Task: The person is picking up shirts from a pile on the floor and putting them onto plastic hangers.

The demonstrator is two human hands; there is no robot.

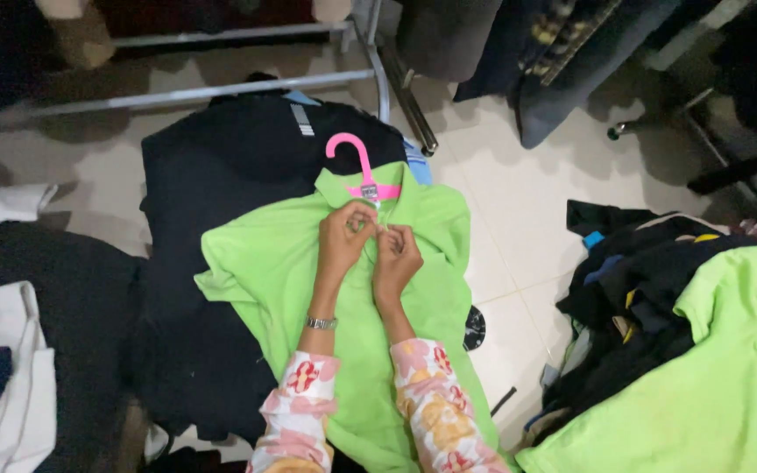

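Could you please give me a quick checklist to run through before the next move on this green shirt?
1. Green shirt lies flat, front up: ok.
2. Pink hanger in the collar, hook sticking out: ok.
3. Left hand and right hand both at the placket: ok.
4. Button fastened: cannot tell, fingers hide it.
5. Shirt rests on the black garment, not the bare floor: ok.
6. Floor beside it free of clutter: not ok, clothes pile nearby.

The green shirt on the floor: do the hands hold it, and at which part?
Yes. Both the left hand and right hand pinch the green shirt at its front opening, just below the collar, near the pink hanger.
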